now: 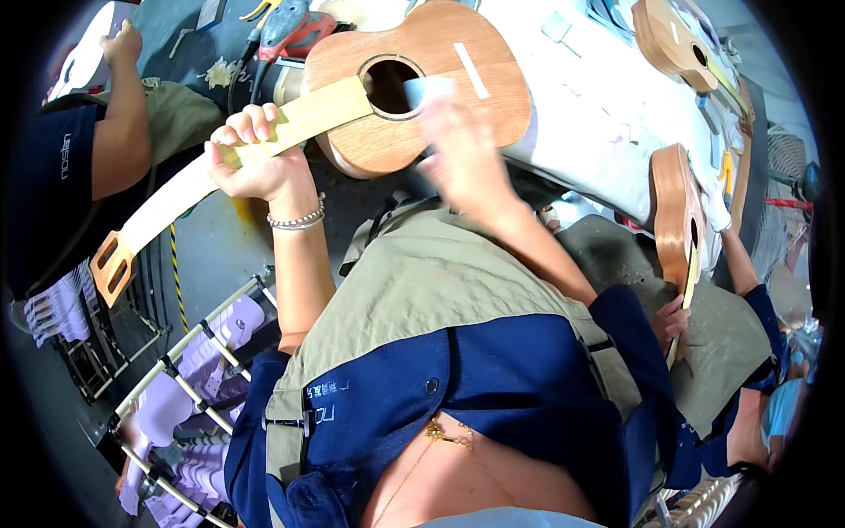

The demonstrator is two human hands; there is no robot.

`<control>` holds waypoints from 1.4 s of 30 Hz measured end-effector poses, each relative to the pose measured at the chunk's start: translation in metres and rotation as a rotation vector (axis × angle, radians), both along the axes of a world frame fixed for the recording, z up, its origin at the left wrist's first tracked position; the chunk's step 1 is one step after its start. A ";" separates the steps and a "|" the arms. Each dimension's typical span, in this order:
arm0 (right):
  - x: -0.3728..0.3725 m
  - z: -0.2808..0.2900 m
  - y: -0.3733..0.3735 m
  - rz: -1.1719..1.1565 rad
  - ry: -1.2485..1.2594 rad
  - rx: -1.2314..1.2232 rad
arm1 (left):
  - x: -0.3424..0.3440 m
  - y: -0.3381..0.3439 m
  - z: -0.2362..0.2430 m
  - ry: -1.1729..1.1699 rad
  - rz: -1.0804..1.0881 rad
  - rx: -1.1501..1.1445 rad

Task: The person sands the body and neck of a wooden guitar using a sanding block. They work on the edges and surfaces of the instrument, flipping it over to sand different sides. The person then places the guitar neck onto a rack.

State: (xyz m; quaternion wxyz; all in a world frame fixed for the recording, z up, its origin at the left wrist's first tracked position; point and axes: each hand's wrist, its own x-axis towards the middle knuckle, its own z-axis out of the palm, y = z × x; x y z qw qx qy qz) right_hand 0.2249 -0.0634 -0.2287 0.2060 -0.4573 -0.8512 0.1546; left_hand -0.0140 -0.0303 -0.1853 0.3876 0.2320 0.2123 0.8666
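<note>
Ukulele, one: lying at the worktop's near edge, neck wrapped in your left hand. Pale blue piece, one: beside soundhole, at your right hand; blur hides whether you pinch it. Advised: neck steady, strokes light near the rim.

guitar body: smooth matt wood | apron: creased cloth | bracelet: glossy metal

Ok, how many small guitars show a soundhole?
3: the center guitar in the left hand, the upper-right guitar, the far-right guitar in a co-worker's hand. Others may be hidden.
</note>
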 end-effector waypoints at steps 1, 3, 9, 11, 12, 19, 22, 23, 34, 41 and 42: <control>0.020 -0.021 0.008 -0.156 -0.064 -0.009 | -0.002 -0.003 0.000 -0.005 0.014 0.002; 0.036 -0.029 0.013 -0.303 0.072 -0.048 | 0.001 -0.005 0.000 0.004 0.005 0.019; -0.061 0.028 0.003 -0.021 0.282 0.025 | 0.008 -0.005 0.010 0.048 -0.019 0.072; -0.036 0.012 0.003 0.005 0.155 0.013 | 0.002 -0.006 0.008 0.053 -0.004 0.074; -0.018 0.001 0.005 -0.083 0.059 0.014 | 0.000 -0.008 0.007 0.046 0.016 0.054; -0.060 0.020 -0.007 -0.058 0.292 -0.050 | 0.003 -0.007 0.009 0.028 -0.014 0.049; 0.017 -0.021 0.005 -0.159 -0.165 -0.026 | -0.007 -0.008 -0.002 0.017 -0.015 0.049; 0.046 -0.040 0.013 -0.274 -0.154 -0.108 | -0.005 -0.008 0.000 0.002 -0.009 0.039; 0.101 -0.074 0.009 -0.449 -0.033 -0.207 | -0.002 -0.004 0.004 0.015 -0.029 0.055; 0.050 -0.029 0.020 -0.175 -0.044 -0.029 | -0.003 0.001 0.002 0.032 -0.013 0.035; 0.062 -0.045 0.028 -0.204 -0.015 -0.078 | -0.008 0.000 -0.002 0.015 -0.026 0.050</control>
